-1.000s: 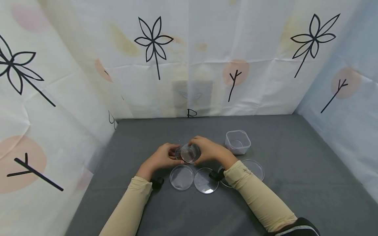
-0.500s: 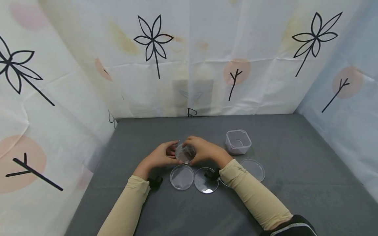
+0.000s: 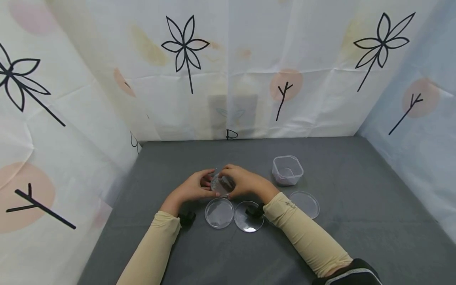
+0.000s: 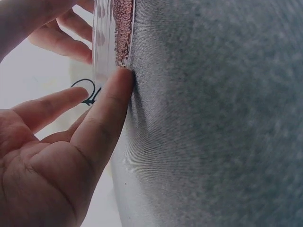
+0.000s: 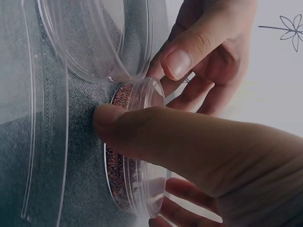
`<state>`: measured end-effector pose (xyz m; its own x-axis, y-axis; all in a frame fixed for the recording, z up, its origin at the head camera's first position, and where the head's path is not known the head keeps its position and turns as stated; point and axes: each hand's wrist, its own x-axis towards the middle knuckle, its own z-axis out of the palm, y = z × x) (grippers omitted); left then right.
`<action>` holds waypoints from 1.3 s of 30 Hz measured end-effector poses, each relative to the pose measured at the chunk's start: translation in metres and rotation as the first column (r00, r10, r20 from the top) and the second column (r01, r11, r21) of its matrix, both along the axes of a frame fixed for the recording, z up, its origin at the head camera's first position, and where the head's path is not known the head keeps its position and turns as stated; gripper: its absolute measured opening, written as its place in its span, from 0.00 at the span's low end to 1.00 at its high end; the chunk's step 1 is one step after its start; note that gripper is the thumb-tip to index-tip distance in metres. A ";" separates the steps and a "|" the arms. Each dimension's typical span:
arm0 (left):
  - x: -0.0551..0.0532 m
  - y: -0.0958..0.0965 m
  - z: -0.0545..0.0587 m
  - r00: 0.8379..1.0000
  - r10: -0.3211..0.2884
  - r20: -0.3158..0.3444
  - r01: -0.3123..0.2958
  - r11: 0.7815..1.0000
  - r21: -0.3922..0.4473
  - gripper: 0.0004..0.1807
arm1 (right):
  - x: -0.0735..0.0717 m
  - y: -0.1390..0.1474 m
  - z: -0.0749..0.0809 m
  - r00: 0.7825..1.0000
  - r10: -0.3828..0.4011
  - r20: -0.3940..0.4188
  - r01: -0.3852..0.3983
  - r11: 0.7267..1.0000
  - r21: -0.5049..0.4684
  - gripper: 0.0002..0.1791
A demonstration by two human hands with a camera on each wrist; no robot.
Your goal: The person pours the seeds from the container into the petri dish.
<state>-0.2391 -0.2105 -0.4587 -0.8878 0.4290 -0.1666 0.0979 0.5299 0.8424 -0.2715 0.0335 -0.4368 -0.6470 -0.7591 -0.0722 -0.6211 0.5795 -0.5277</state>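
OK, R fingers (image 5: pixel 137 132) grip dish (image 5: pixel 138 187) w/ grains (image 5: pixel 115 168); L fingers (image 4: pixel 105 111) touching.

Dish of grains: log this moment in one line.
right hand: grips dish; left hand: at its edge; contents: reddish-brown grains; clear tub: off to the right

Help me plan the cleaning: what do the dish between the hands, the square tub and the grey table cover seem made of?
Dish: clear, glossy, probably hard plastic, though glass is possible; its see-through walls catch bright edges.
Square tub: likely plastic with a slightly cloudy finish; its walls look hazy.
Grey table cover: matte, likely fabric; fine thread-like lines show up close.
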 end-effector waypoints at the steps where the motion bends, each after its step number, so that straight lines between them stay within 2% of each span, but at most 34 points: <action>1: 0.000 0.000 0.001 1.000 0.004 -0.002 -0.004 1.000 -0.011 0.52 | 0.000 0.001 0.001 1.000 -0.001 -0.002 0.001 1.000 0.003 0.40; 7: 0.004 0.000 0.009 0.999 0.035 -0.002 -0.035 0.996 -0.087 0.55 | 0.005 0.015 0.008 1.000 -0.012 -0.024 0.013 1.000 0.001 0.42; 13: 0.008 -0.002 0.012 0.999 0.027 -0.026 -0.031 0.987 -0.157 0.56 | 0.014 0.045 0.023 0.996 -0.062 -0.068 0.061 0.998 -0.008 0.40; 18: 0.018 -0.010 0.008 0.996 0.012 -0.084 -0.029 0.979 -0.202 0.52 | 0.023 0.080 0.034 0.984 -0.128 -0.125 0.120 0.990 -0.073 0.36; 22: 0.032 -0.013 0.005 0.990 0.010 -0.142 -0.042 0.975 -0.218 0.46 | 0.024 0.110 0.038 0.960 -0.216 -0.176 0.194 0.972 -0.131 0.38; 27: 0.052 -0.010 0.004 0.977 0.006 -0.211 -0.054 0.974 -0.222 0.42 | 0.024 0.148 0.034 0.919 -0.351 -0.179 0.321 0.931 -0.175 0.44; 31: 0.063 -0.005 0.004 0.971 -0.024 -0.238 -0.024 0.980 -0.195 0.39 | 0.025 0.173 0.029 0.892 -0.423 -0.160 0.393 0.900 -0.189 0.47; 34: 0.069 -0.001 0.003 0.968 -0.056 -0.244 0.012 0.984 -0.176 0.42 | 0.026 0.186 0.026 0.883 -0.447 -0.142 0.419 0.888 -0.189 0.50; 39: 0.074 0.001 -0.001 0.961 -0.092 -0.259 0.045 0.982 -0.182 0.51 | 0.026 0.203 0.018 0.883 -0.452 -0.124 0.427 0.885 -0.187 0.53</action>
